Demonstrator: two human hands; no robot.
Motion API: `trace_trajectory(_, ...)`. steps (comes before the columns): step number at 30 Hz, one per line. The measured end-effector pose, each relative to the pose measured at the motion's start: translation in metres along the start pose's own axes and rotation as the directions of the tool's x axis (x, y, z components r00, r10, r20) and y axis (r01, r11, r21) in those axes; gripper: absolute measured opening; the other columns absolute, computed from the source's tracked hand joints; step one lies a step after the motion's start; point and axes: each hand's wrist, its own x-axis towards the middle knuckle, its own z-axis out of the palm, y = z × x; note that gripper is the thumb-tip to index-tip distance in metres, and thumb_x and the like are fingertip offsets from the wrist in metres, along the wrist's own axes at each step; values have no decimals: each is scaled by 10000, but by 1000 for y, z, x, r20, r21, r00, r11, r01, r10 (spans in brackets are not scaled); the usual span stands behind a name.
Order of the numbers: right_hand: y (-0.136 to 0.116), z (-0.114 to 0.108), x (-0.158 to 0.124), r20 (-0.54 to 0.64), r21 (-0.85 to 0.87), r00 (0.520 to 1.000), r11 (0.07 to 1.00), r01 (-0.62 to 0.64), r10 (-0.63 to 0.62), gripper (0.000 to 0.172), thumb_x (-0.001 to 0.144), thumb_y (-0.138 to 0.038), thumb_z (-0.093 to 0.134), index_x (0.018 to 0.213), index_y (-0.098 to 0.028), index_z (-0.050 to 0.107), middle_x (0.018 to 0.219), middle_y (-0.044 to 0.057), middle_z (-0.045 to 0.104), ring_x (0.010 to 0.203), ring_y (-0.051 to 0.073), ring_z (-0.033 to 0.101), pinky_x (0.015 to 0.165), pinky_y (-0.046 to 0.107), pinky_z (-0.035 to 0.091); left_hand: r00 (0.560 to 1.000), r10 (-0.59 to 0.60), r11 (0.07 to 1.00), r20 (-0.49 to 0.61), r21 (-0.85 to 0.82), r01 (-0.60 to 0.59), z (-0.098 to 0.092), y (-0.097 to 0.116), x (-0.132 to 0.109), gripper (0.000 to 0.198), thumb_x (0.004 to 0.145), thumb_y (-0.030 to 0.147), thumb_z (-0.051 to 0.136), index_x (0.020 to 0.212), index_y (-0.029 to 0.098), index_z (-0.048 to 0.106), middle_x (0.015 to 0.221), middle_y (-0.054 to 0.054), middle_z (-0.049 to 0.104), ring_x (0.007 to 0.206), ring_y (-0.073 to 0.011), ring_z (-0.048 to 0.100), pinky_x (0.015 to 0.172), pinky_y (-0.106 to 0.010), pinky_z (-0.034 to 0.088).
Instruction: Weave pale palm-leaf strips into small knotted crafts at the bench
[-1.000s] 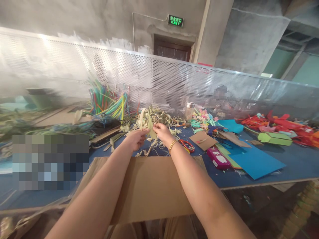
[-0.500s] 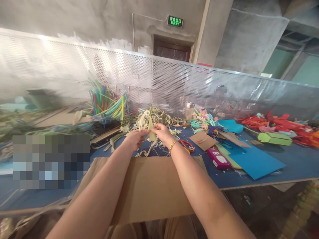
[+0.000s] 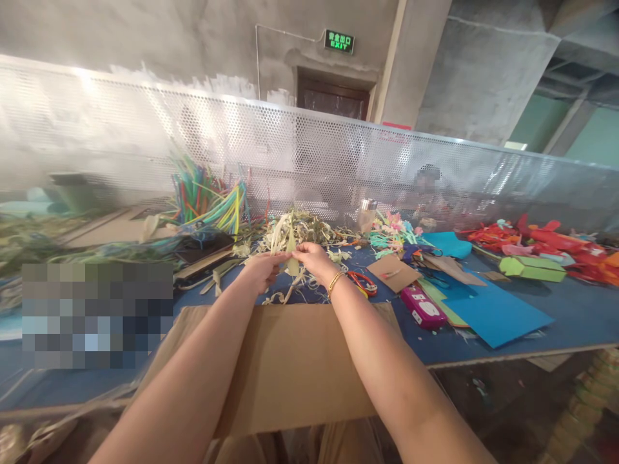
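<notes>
A pale green, husk-like leaf strip (image 3: 293, 266) is pinched at the middle of the head view between my two hands. My left hand (image 3: 262, 270) grips it from the left, thumb and forefinger pressed together. From the other side, my right hand (image 3: 315, 259), with a gold bracelet (image 3: 334, 283) at the wrist, has its fingertips closed on the same strip. The fingertips of both hands nearly meet. Just behind them lies a heap of dry, pale husk strips (image 3: 312, 229). Below my forearms a brown cardboard sheet (image 3: 300, 367) spans the table edge and my lap.
On the blue table (image 3: 464, 351), a purple box (image 3: 423, 307), blue sheets (image 3: 498, 309) and orange-handled scissors (image 3: 362, 283) lie to the right. Red craft pieces (image 3: 541, 238) sit farther right. Bundled colourful strips (image 3: 206, 200) stand at back left, before a perforated metal screen (image 3: 271, 148).
My right fingertips have shifted slightly down and left, closer to my left fingertips. The leaf strip has changed its angle a little between them. My forearms stay almost in place.
</notes>
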Motion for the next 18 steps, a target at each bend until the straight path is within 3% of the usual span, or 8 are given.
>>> trace_trajectory(8,2,-1,3,17,6,1000,1000,5,-6,78,684,-194,624,644,-154,570,556,-65,513,536,66,421,572,204,344,998,-44,996,54,-76,48,2,2,-2,222,712,152,706,648,152,494,408,107,254,302,-8,202,310,-126,107)
trace_trajectory(18,-5,-2,4,-43,-66,998,997,51,-54,82,667,-193,658,637,-158,590,586,-52,560,564,82,466,606,218,382,992,-25,979,120,-196,48,2,2,-2,215,728,106,687,657,147,488,452,103,263,315,-2,234,305,-100,160)
